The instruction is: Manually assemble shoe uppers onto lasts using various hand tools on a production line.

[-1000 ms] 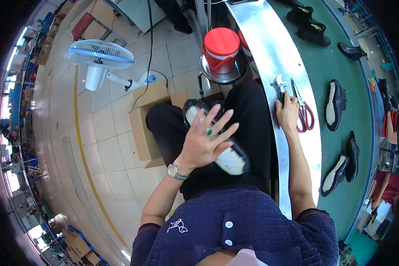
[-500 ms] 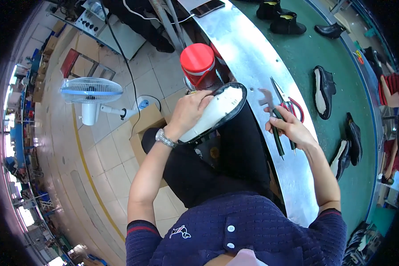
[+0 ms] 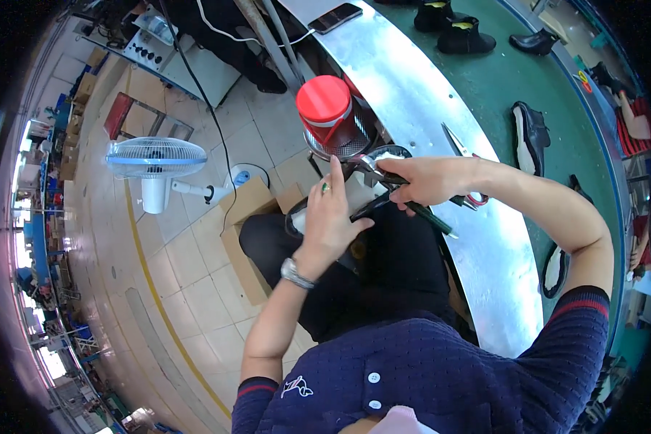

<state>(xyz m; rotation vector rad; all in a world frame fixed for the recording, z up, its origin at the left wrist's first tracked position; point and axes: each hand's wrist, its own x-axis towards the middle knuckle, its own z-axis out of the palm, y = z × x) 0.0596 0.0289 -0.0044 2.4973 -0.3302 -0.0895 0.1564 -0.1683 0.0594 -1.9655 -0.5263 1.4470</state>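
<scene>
A black shoe with a white bottom (image 3: 385, 156) lies across my lap, sole side up. My left hand (image 3: 333, 217) presses flat on it, one finger stretched toward its far end; a watch sits on that wrist. My right hand (image 3: 430, 181) grips green-handled pliers (image 3: 432, 219), and their metal jaws touch the shoe's far edge beside my left fingertip. Most of the shoe is hidden under my two hands.
A curved metal bench (image 3: 412, 79) runs on my right, with red-handled scissors (image 3: 457, 142) and a phone (image 3: 338, 16) on it. Past it, black shoes (image 3: 532, 134) lie on a green belt. A red-lidded can (image 3: 328, 108), cardboard box (image 3: 246, 210) and floor fan (image 3: 155, 159) stand ahead and left.
My right hand has left the bench with the pliers and brought them over to the shoe. My left hand has shifted from gripping the shoe's side to pressing on top of it.
</scene>
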